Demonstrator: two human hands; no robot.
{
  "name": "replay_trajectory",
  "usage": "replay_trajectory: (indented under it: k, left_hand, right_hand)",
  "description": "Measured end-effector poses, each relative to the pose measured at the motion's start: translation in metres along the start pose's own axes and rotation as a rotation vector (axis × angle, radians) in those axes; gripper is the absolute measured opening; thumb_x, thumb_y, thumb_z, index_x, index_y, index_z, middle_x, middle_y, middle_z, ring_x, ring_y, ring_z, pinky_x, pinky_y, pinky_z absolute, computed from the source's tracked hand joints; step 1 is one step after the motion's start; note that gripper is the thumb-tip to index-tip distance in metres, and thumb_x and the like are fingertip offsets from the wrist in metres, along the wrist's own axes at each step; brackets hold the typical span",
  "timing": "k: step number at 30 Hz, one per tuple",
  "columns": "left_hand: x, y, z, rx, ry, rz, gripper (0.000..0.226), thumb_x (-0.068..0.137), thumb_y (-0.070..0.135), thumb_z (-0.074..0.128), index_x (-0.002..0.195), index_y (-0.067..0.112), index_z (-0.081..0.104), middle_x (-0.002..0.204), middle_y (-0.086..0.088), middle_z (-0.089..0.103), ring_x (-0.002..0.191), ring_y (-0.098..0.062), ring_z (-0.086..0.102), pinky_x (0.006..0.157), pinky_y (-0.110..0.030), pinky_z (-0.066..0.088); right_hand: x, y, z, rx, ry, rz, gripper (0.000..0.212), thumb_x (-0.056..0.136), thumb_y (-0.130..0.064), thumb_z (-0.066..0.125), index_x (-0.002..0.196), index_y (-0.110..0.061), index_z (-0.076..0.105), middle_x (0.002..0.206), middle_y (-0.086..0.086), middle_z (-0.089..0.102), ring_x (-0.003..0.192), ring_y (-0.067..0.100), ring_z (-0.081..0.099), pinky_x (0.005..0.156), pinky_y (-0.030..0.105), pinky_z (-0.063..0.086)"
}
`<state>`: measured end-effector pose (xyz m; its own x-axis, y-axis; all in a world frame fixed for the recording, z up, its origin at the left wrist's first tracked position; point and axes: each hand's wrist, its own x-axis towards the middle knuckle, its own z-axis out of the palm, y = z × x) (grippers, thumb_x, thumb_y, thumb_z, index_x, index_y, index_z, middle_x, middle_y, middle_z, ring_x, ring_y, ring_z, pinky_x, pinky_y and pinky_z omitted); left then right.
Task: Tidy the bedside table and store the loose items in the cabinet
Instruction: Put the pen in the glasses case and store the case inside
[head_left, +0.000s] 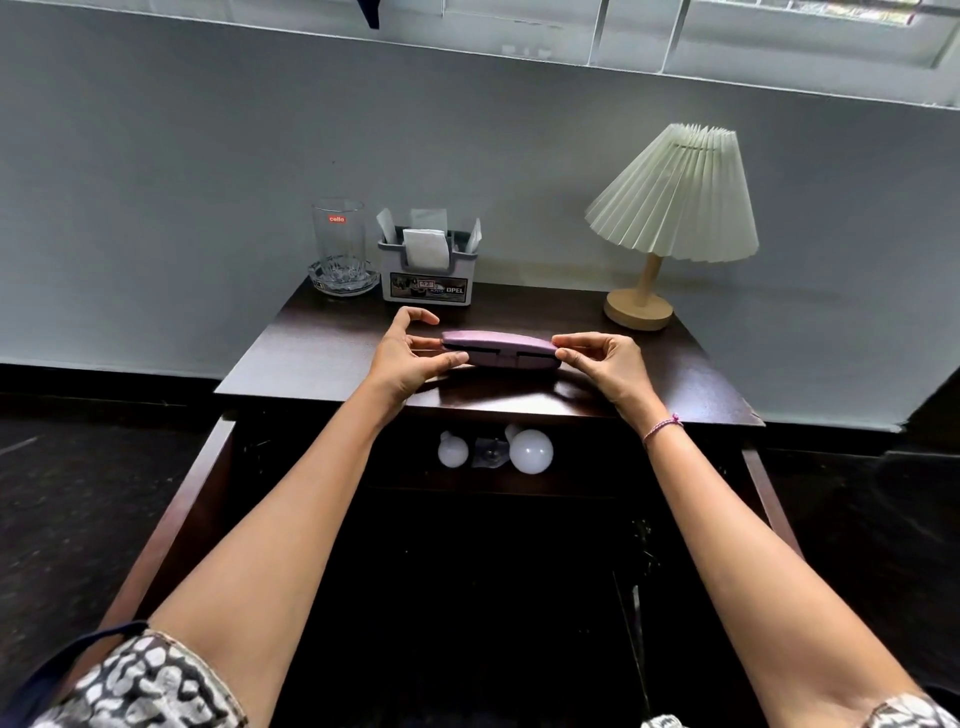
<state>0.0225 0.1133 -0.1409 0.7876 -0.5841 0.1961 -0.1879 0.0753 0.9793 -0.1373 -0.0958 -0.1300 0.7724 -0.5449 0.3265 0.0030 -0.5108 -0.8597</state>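
Observation:
A closed mauve spectacle case (501, 349) lies lengthwise near the front middle of the dark wooden bedside table (322, 353). My left hand (410, 353) pinches the case's left end between thumb and fingers, its index finger lifted above. The case's right end is pinched by my right hand (605, 361). Below the tabletop the cabinet (519, 545) stands open, and on its upper shelf lie two white light bulbs (530, 450) with a small clear packet (488, 453) between them.
At the back left a drinking glass (338, 241) stands in a glass dish (344, 280). Beside it is a grey holder (427, 270) with white sachets. A pleated lamp (670, 208) on a wooden base occupies the back right. The cabinet doors (176, 519) hang open on both sides.

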Motion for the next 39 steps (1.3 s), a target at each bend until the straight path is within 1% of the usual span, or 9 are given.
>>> replay_trajectory:
  k: [7,13,18,22,25,28,32,36,39]
  left_hand:
    - [-0.001,0.003,0.002,-0.100,-0.001,-0.046,0.052,0.067,0.006,0.081,0.104,0.026,0.049,0.091,-0.010,0.055,0.086,-0.017,0.061,0.062,-0.019,0.056]
    - [-0.001,0.004,0.002,-0.135,0.005,-0.066,0.060,0.067,0.004,0.080,0.112,0.024,0.045,0.091,-0.009,0.054,0.087,-0.018,0.061,0.064,-0.021,0.057]
    - [-0.001,0.001,0.002,-0.053,0.020,-0.029,0.068,0.068,0.012,0.080,0.125,0.024,0.044,0.100,-0.008,0.058,0.104,-0.024,0.059,0.088,-0.037,0.053]
    - [-0.007,0.003,0.015,0.442,0.066,0.220,0.079,0.072,0.020,0.076,0.140,0.018,0.034,0.130,-0.009,0.048,0.124,-0.021,0.042,0.102,-0.027,0.036]
    - [-0.013,0.005,0.035,0.912,0.033,0.486,0.084,0.076,0.022,0.068,0.145,0.006,0.023,0.147,-0.013,0.035,0.138,-0.026,0.026,0.115,-0.029,0.019]
    - [-0.012,0.006,0.055,1.243,0.017,0.583,0.076,0.084,0.018,0.057,0.147,0.006,0.017,0.153,-0.010,0.028,0.144,-0.022,0.020,0.120,-0.037,0.010]
    - [-0.006,0.009,0.063,1.381,0.052,0.558,0.058,0.091,0.003,0.037,0.146,0.003,0.020,0.151,-0.013,0.032,0.143,-0.023,0.025,0.119,-0.039,0.008]
    - [-0.006,0.006,0.062,1.317,0.063,0.531,0.049,0.093,0.000,0.029,0.142,0.003,0.032,0.145,-0.013,0.042,0.137,-0.022,0.035,0.118,-0.035,0.014]
    - [-0.009,0.006,0.061,1.273,0.103,0.541,0.049,0.090,-0.004,0.031,0.139,0.002,0.038,0.140,-0.014,0.048,0.134,-0.024,0.041,0.118,-0.033,0.018]
  right_hand:
    - [-0.003,-0.011,0.020,-0.452,-0.052,-0.296,0.068,0.069,-0.018,0.080,0.129,-0.001,0.053,0.131,0.015,0.057,0.124,0.022,0.052,0.110,0.028,0.035]
    - [-0.008,-0.014,0.035,-0.633,-0.020,-0.391,0.062,0.078,-0.012,0.072,0.134,-0.004,0.048,0.133,0.013,0.056,0.125,0.024,0.052,0.109,0.028,0.035]
    - [-0.011,-0.015,0.036,-0.666,0.019,-0.405,0.055,0.079,-0.010,0.070,0.130,-0.003,0.052,0.130,0.014,0.058,0.122,0.024,0.054,0.109,0.027,0.035]
    - [-0.011,-0.013,0.038,-0.701,0.047,-0.419,0.051,0.080,-0.006,0.068,0.129,-0.001,0.053,0.128,0.016,0.059,0.122,0.026,0.054,0.108,0.025,0.033]
    - [-0.010,-0.012,0.039,-0.712,0.067,-0.419,0.050,0.080,-0.003,0.066,0.128,-0.001,0.054,0.126,0.016,0.060,0.120,0.027,0.055,0.107,0.026,0.034]
    - [-0.010,-0.012,0.040,-0.723,0.084,-0.436,0.050,0.078,-0.001,0.067,0.126,-0.001,0.056,0.123,0.016,0.062,0.116,0.027,0.057,0.105,0.027,0.037]
    - [-0.011,-0.012,0.040,-0.718,0.088,-0.452,0.050,0.076,0.002,0.067,0.125,0.000,0.056,0.122,0.017,0.062,0.114,0.029,0.059,0.104,0.031,0.040]
    - [-0.011,-0.015,0.040,-0.765,0.080,-0.480,0.050,0.076,0.004,0.065,0.125,0.002,0.055,0.122,0.018,0.062,0.115,0.031,0.058,0.105,0.035,0.041]
    - [-0.008,-0.020,0.044,-0.981,0.030,-0.491,0.056,0.085,-0.003,0.055,0.138,0.000,0.039,0.131,0.017,0.053,0.122,0.029,0.050,0.112,0.040,0.033]
